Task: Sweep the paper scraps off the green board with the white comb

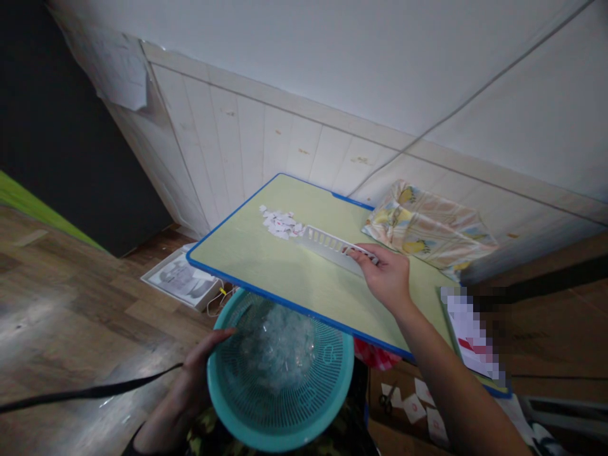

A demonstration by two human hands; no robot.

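My right hand (387, 275) is closed around the near end of a long white plastic slotted tray (327, 251). The tray slants across a pale green tabletop (266, 272), its far end touching or close beside a pile of small white paper pieces (281, 225). Below the table edge, my left hand (202, 361) grips the left rim of a turquoise plastic basket (280, 442). Inside the basket lies a heap of clear, crumpled plastic pieces (275, 345). The tray's inside is mostly hidden.
A patterned cloth-like bag (427, 221) sits at the table's back right, against the white panelled wall (247, 139). A white box (183, 278) stands on the floor to the left. Scissors (386, 400) and paper cards (414, 408) lie low on the right.
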